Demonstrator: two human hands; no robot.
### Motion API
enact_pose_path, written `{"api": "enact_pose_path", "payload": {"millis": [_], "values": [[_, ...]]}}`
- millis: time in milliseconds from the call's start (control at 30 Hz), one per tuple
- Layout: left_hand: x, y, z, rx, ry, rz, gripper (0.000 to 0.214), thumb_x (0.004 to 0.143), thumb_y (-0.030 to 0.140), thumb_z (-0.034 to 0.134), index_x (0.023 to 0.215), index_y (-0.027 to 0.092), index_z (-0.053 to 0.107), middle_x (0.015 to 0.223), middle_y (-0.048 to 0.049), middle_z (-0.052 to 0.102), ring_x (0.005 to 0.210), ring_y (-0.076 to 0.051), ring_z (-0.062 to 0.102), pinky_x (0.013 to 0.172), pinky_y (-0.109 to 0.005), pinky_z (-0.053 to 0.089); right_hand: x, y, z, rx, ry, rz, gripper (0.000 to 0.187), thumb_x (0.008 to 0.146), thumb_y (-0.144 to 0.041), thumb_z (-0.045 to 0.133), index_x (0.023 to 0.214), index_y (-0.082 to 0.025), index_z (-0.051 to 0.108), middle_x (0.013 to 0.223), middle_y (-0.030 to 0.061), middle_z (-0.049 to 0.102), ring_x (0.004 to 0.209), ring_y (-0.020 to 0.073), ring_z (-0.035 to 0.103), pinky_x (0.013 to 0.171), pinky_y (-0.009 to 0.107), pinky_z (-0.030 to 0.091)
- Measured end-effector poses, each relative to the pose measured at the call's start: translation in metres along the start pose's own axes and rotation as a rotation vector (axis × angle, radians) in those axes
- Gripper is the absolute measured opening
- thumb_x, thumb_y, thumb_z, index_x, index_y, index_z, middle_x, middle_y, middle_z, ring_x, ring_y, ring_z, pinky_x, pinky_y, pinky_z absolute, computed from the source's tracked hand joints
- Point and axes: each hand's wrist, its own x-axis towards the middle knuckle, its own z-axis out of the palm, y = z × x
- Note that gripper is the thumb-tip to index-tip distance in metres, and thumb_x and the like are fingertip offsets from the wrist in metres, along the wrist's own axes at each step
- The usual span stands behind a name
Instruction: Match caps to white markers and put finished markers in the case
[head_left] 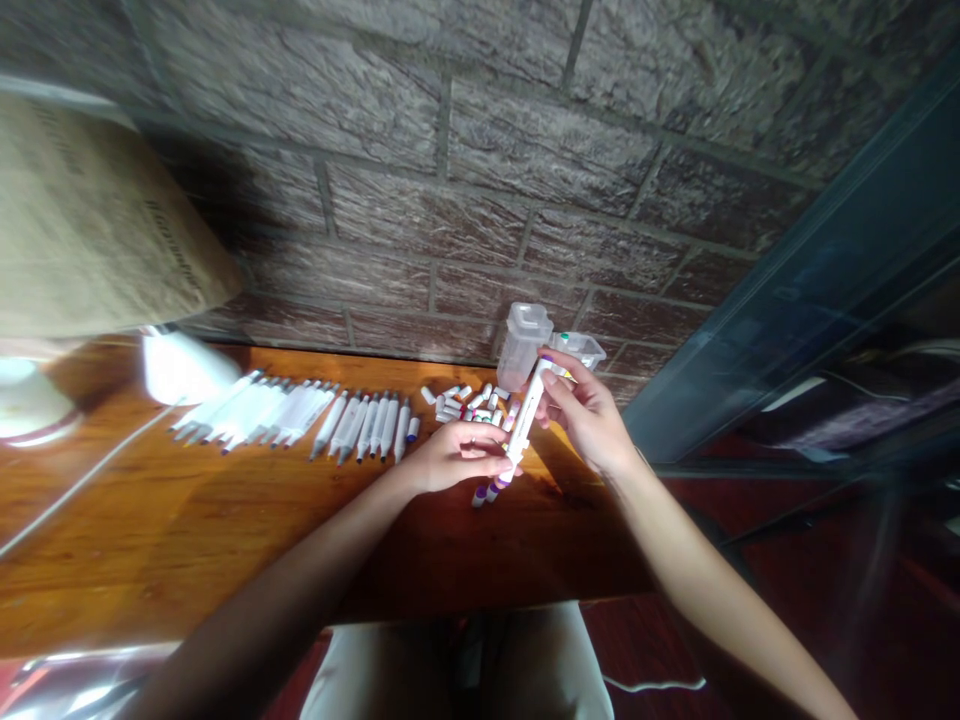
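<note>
Between my two hands a white marker with purple ends is held at a slant above the table. My left hand pinches its lower part, and my right hand grips it near the upper end. Just below my left hand two purple-ended caps are on the wood, their lower sides in shadow. Behind my left hand lies a heap of loose white caps, some with coloured ends. To the left, several white markers lie side by side in a row, the farther ones overlapping.
A clear plastic box and a clear lidless container stand against the brick wall. At the left is a lamp with a paper-like shade and a white cord. The wooden table ends at my lap.
</note>
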Motion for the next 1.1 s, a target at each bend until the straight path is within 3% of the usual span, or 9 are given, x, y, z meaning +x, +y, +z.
{"api": "enact_pose_path", "payload": {"millis": [500,700,800,900,967,1033,1100], "values": [[-0.002,0.007,0.002,-0.035,0.008,-0.006,0.037,0.071,0.030,0.085,0.099,0.012,0.071,0.090,-0.0091,0.077,0.083,-0.021,0.074,0.078,-0.030,0.057,-0.003,-0.002,0.003,0.029,-0.011,0.020,0.047,0.077,-0.040,0.081,0.117,-0.026,0.062,0.066,-0.0055,0.065,0.059,0.0113,0.056,0.055,0.025,0.046],[-0.003,0.008,0.001,-0.041,0.024,0.021,0.033,0.076,0.031,0.082,0.102,0.013,0.072,0.089,-0.0089,0.077,0.080,-0.019,0.074,0.076,-0.030,0.057,0.000,-0.001,0.000,0.085,0.074,0.011,0.038,0.080,-0.043,0.078,0.111,-0.026,0.065,0.069,-0.0041,0.065,0.058,0.0108,0.057,0.052,0.024,0.046],[0.003,0.006,-0.004,-0.088,0.187,0.107,0.037,0.075,0.035,0.082,0.104,0.014,0.072,0.084,-0.0079,0.077,0.073,-0.018,0.073,0.070,-0.028,0.056,0.001,0.006,-0.008,0.137,0.178,-0.025,0.030,0.077,-0.040,0.080,0.099,-0.025,0.066,0.069,-0.0046,0.064,0.058,0.0099,0.059,0.052,0.022,0.046],[0.009,0.008,-0.014,-0.227,0.565,0.273,0.040,0.072,0.043,0.083,0.098,0.015,0.072,0.074,-0.0039,0.074,0.063,-0.013,0.067,0.060,-0.024,0.053,-0.002,0.020,-0.012,0.142,0.214,-0.011,0.025,0.072,-0.035,0.084,0.086,-0.022,0.067,0.064,-0.0038,0.065,0.060,0.0102,0.061,0.052,0.021,0.046],[0.011,0.012,-0.020,-0.295,0.755,0.350,0.038,0.068,0.044,0.085,0.087,0.015,0.070,0.066,-0.0003,0.069,0.055,-0.009,0.061,0.056,-0.020,0.050,-0.008,0.033,-0.007,0.075,0.126,0.057,0.025,0.070,-0.034,0.086,0.083,-0.021,0.070,0.066,-0.0014,0.069,0.062,0.0126,0.064,0.054,0.023,0.048],[0.011,0.016,-0.026,-0.333,0.808,0.408,0.039,0.067,0.044,0.086,0.071,0.014,0.064,0.059,0.0024,0.061,0.051,-0.006,0.055,0.053,-0.018,0.046,-0.013,0.046,0.001,0.003,-0.010,0.130,0.025,0.068,-0.032,0.087,0.085,-0.020,0.073,0.072,0.0009,0.074,0.064,0.0148,0.066,0.056,0.026,0.050],[0.011,0.018,-0.029,-0.346,0.792,0.426,0.041,0.067,0.046,0.086,0.068,0.013,0.062,0.057,0.0036,0.057,0.051,-0.005,0.053,0.051,-0.017,0.044,-0.018,0.056,0.011,-0.037,-0.110,0.164,0.026,0.068,-0.031,0.087,0.089,-0.020,0.076,0.076,0.0020,0.076,0.064,0.0153,0.066,0.058,0.028,0.052]]}}
